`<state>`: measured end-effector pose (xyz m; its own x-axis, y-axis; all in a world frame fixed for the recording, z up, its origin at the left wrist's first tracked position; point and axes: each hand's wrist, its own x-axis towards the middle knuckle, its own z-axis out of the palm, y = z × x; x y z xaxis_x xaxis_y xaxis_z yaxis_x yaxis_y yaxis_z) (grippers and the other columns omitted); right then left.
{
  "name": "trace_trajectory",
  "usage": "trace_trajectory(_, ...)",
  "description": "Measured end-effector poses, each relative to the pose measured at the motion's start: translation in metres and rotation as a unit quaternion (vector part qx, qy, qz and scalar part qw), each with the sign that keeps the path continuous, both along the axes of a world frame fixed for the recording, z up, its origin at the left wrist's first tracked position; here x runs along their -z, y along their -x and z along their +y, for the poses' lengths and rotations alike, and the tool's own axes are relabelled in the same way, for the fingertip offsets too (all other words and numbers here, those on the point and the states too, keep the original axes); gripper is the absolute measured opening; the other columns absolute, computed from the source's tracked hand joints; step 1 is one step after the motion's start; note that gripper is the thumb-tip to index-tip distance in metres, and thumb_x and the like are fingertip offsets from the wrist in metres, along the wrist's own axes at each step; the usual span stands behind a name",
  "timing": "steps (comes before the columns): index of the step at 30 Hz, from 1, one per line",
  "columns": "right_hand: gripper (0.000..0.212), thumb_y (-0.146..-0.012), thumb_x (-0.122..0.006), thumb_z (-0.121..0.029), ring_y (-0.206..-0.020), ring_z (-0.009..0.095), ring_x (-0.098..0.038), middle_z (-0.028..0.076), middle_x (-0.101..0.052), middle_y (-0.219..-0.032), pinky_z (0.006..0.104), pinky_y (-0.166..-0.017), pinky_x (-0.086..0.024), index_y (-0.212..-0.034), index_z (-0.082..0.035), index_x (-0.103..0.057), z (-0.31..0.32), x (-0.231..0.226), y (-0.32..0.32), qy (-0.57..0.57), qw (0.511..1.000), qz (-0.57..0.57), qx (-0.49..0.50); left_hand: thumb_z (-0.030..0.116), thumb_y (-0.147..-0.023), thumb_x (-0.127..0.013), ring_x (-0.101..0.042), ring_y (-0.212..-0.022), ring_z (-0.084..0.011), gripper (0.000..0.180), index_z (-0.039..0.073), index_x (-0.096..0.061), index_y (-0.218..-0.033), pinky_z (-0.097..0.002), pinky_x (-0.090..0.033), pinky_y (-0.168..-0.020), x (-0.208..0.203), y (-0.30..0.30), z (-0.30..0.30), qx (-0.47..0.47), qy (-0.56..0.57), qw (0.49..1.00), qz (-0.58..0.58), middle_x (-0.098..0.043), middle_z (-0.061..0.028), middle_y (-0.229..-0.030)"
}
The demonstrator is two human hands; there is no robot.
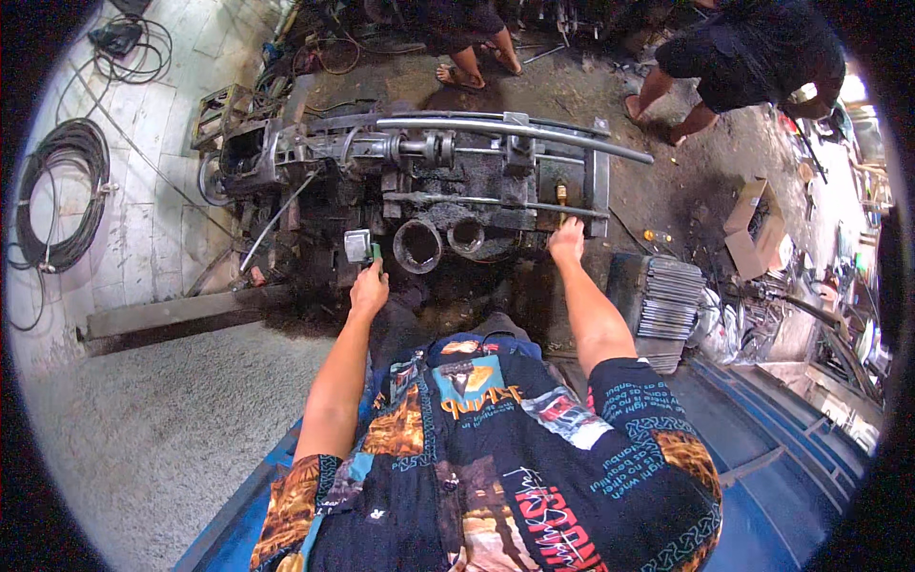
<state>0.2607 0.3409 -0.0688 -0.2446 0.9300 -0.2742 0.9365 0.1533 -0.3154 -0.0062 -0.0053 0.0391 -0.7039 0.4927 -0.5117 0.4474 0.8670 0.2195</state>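
Observation:
My left hand (369, 288) is closed round the green handle of a tool with a square, silvery head (358, 246); its exact kind is unclear. It is held just left of a round open tin (417, 246). My right hand (567, 243) is closed on a slim tool with an amber handle (562, 194), which points away from me over the right end of a greasy metal lathe (438, 181). A second, smaller round tin (466, 236) sits beside the first at the lathe's near side. The fingertips of my right hand are partly hidden.
A long metal bar (515, 130) lies across the machine. A ribbed metal housing (667, 297) stands right of my arm, near an open cardboard box (755, 227). Coiled black hose (62, 195) lies at left. Two people stand beyond the machine; one wears dark clothes (753, 57).

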Motion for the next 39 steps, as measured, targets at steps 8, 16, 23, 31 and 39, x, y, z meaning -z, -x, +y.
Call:
trace_trajectory(8, 0.035, -0.089, -0.050, -0.018, -0.094, 0.051, -0.060, 0.035, -0.061, -0.098, 0.0552, -0.083, -0.048, -0.110, 0.008, -0.045, -0.019, -0.059, 0.018, 0.009, 0.992, 0.108, 0.063, 0.028, -0.090, -0.061, -0.059, -0.110, -0.0381, 0.048, 0.012, -0.052, -0.134, -0.0474, -0.048, -0.092, 0.012, 0.009, -0.013, 0.002, -0.077, 0.997, -0.014, -0.062, -0.0188, -0.117)
trace_trajectory(16, 0.035, -0.087, -0.054, -0.016, -0.089, 0.049, -0.063, 0.035, -0.064, -0.091, 0.0547, -0.081, -0.050, -0.113, 0.008, -0.054, -0.095, -0.146, 0.021, 0.094, 0.985, 0.145, 0.014, 0.030, -0.090, -0.062, -0.057, -0.114, -0.0366, 0.044, 0.012, -0.057, -0.130, -0.0476, -0.047, -0.094, 0.007, 0.013, -0.003, -0.016, -0.048, 0.998, -0.024, -0.062, -0.0180, -0.122)
trace_trajectory(23, 0.037, -0.088, -0.047, -0.004, -0.099, 0.047, -0.060, 0.033, -0.060, -0.102, 0.0510, -0.085, -0.049, -0.122, 0.009, -0.051, -0.097, -0.169, 0.133, -0.028, 0.934, 0.324, -0.147, 0.028, -0.088, -0.065, -0.059, -0.110, -0.0387, 0.043, 0.014, -0.058, -0.128, -0.0482, -0.048, -0.093, 0.024, 0.019, -0.010, -0.006, -0.091, 0.995, -0.028, -0.063, -0.0191, -0.120)
trace_trajectory(31, 0.049, -0.088, -0.043, -0.003, -0.100, 0.052, -0.058, 0.037, -0.050, -0.116, 0.0542, -0.087, -0.050, -0.134, 0.012, -0.036, -0.082, -0.176, 0.214, 0.046, 0.969, 0.202, -0.134, 0.025, -0.088, -0.065, -0.059, -0.112, -0.0383, 0.046, 0.012, -0.056, -0.131, -0.0470, -0.048, -0.093, 0.026, 0.020, -0.017, 0.006, -0.107, 0.993, -0.045, -0.062, -0.0202, -0.121)
trace_trajectory(39, 0.047, -0.087, -0.043, -0.004, -0.102, 0.053, -0.057, 0.038, -0.051, -0.114, 0.0541, -0.089, -0.049, -0.130, 0.014, -0.039, -0.113, -0.161, 0.187, 0.102, 0.970, 0.176, -0.135, 0.025, -0.088, -0.065, -0.059, -0.111, -0.0379, 0.045, 0.011, -0.057, -0.130, -0.0461, -0.048, -0.092, 0.013, 0.020, -0.009, -0.019, -0.088, 0.994, -0.055, -0.062, -0.0206, -0.120)
